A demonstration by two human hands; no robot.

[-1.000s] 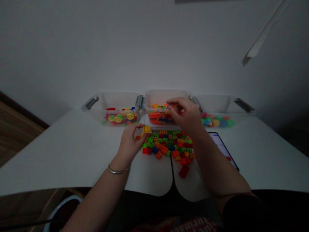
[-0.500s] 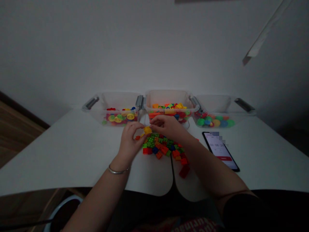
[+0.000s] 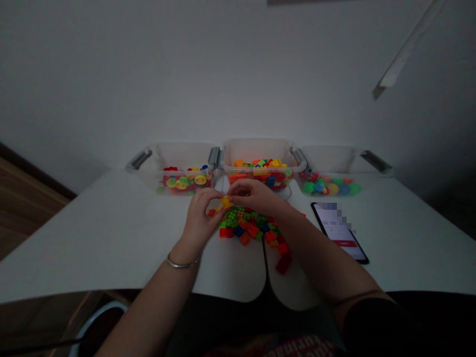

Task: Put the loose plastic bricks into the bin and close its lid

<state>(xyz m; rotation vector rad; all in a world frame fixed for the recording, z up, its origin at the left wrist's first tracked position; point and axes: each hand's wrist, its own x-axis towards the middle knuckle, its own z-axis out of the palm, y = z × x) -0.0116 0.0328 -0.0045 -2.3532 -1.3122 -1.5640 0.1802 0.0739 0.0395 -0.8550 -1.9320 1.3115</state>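
Between my two hands is a small yellow toy building block (image 3: 226, 202), held just above a pile of bricks. My left hand (image 3: 201, 210) pinches it from the left with thumb and fingertips. From the other side my right hand (image 3: 255, 196) has its fingers closed at the block's right edge, gripping it too. Below them on the table lies the pile of building bricks (image 3: 253, 230), mostly green, orange and red with a few blue. My right forearm covers part of this pile.
Along the wall stand three clear bins: a left bin (image 3: 158, 171) of mixed toy pieces, a middle bin (image 3: 226, 157) of bricks, and a right bin (image 3: 372, 176) of coloured balls. A phone (image 3: 340, 232) lies on the white table (image 3: 122, 238), right of my forearm.
My right hand has moved slightly left, so its fingertips now meet the yellow block. The block looks turned a little. My left hand has stayed nearly still.
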